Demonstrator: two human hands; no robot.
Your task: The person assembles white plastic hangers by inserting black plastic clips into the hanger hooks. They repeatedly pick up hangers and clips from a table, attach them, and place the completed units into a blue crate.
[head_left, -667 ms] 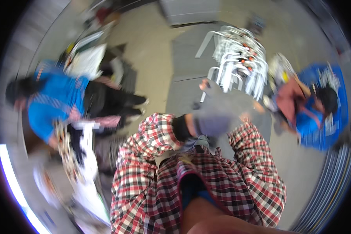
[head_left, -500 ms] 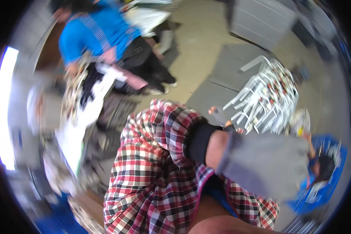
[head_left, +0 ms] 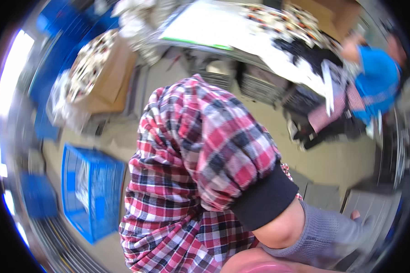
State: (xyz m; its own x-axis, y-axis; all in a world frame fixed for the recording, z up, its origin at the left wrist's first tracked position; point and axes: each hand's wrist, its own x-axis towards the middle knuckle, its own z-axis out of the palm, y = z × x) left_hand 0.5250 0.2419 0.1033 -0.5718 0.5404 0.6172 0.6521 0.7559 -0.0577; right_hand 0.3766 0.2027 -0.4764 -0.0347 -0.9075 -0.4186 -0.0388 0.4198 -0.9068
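Left arm of the wearer, in red, black and white plaid, bent at the elbow and crossing low toward the right. Below the black cuff [head_left: 266,200] a band of bare forearm shows, then a grey knitted glove [head_left: 321,230] on the left hand [head_left: 353,237]. The long axis of glove and hand runs rightward, nearly level, with the finger end toward the right edge; motion blur hides the fingers, so whether they are together, apart or closed on anything cannot be told. A bare fingertip [head_left: 355,214] shows just above; its owner, left or right hand, is unclear, and the right hand's finger state cannot be told either.

Nearest to the hand in this view, at lower right, is a grey box [head_left: 370,204], partly covered by the glove. Its upper edge runs left to right; its long axis is unclear. Beside it lies grey floor matting [head_left: 321,194].

Upper right: a co-worker in a blue shirt [head_left: 380,86] stands at a white-topped table [head_left: 214,22] bearing a heap of white, orange and black parts [head_left: 282,20] and a black pile [head_left: 307,53].

Left: a cardboard box [head_left: 118,82], mouth turned leftward, filled with small pale and dark parts [head_left: 92,63]; below it, a blue plastic crate [head_left: 105,195].
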